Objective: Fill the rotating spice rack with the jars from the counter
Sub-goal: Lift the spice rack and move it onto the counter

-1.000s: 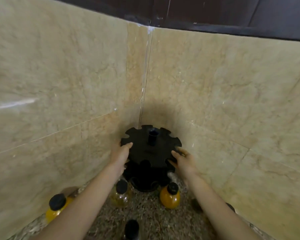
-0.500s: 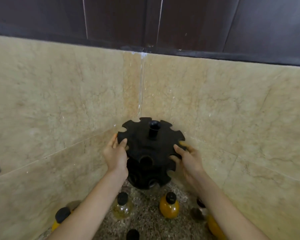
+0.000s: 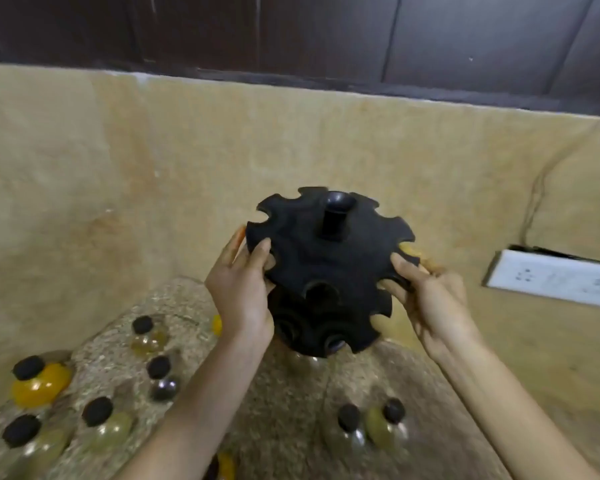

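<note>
Lifted clear of the corner where it stood a second ago, the black plastic rotating spice rack point(image 3: 326, 271) with a notched round top disc now hangs in the air above the speckled granite counter point(image 3: 284, 410), tilted so its top faces the camera and its central post leans toward 12 o'clock. Behind it runs a beige marble backsplash point(image 3: 118, 168), with a white wall socket plate point(image 3: 551, 282) at 3 o'clock from the rack.

Both hands are closed on the top disc. The left hand point(image 3: 239, 292) grips the rim at 9 o'clock, the right hand point(image 3: 430, 296) at 3 o'clock, equally near.

No slot shows a jar yet. Round glass spice jars with black caps lie below: a bright yellow-filled jar point(image 3: 39, 384) at 8 o'clock from the rack, others scattered from 5 to 8 o'clock. The rack likely needs setting down upright near them.
</note>
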